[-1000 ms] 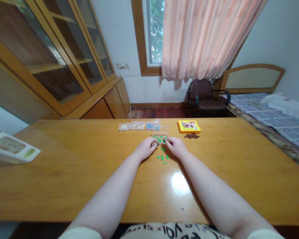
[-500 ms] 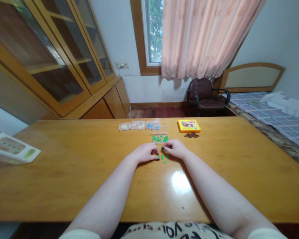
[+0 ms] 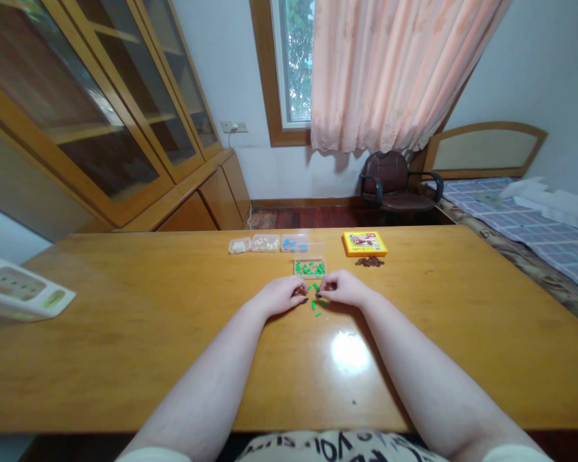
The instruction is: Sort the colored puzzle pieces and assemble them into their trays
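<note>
1. The left hand point(image 3: 282, 295) rests low on the worktop point(image 3: 173, 359), thumb and fingers curled beside the loose green pieces point(image 3: 313, 305). Whether anything is pinched there, I cannot tell.
2. The right hand point(image 3: 344, 287) faces it, fingertips bent down close to the pieces; its grip is hidden too, so I cannot say whether it holds one.
3. Compared with half a second ago, both hands have shifted slightly, and a small green piece by the left fingertips appears nearer the clear tray point(image 3: 310, 278). That leaves it just short of the tray, outside it with the others.
4. The loose pieces are small, bright green and mostly oblong, lying at different angles between the hands and a little nearer the person.
5. Just beyond the hands, the tray holds many more green bits, scattered and unaligned, with a transparent lid point(image 3: 318, 248) behind it.
6. Farther off to the left are three clear containers: one with blue pieces point(image 3: 295, 244), one with cream pieces point(image 3: 266, 242), and a smaller one with something pale inside point(image 3: 239, 246).
7. To the right lies a yellow box point(image 3: 365, 244), with a heap of brown pieces point(image 3: 370, 262) just in front of it.
</note>
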`<action>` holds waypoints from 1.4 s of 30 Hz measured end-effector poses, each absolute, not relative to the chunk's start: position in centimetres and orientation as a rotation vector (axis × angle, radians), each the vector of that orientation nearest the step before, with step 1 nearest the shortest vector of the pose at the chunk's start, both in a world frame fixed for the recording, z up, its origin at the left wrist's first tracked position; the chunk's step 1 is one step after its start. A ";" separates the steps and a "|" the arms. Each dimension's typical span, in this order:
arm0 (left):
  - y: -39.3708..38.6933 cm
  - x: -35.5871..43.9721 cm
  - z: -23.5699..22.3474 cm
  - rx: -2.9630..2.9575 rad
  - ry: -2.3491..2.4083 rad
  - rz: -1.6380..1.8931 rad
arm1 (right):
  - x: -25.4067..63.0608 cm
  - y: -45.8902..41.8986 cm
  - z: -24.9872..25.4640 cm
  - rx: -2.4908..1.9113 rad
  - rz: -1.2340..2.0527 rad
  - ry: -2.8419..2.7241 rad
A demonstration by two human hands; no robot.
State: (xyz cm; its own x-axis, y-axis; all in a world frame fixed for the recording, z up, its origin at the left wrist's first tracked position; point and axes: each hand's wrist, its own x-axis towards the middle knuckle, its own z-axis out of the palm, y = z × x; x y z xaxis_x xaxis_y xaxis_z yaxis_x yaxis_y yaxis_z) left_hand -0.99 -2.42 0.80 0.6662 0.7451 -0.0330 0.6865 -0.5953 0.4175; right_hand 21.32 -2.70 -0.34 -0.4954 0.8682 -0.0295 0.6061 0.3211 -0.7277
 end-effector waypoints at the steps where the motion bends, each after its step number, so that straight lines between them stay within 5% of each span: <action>1: -2.4 -0.9 0.7 2.487 1.128 0.227 | 21.4 -2.8 -0.1 -1.302 1.043 -2.239; 30: -1.8 -0.4 -0.2 2.467 1.202 0.291 | 20.9 -3.3 0.9 -1.321 1.272 -2.229; 42: -1.9 -0.7 -0.2 2.460 1.222 0.328 | 20.2 -4.1 1.9 -1.409 1.124 -2.450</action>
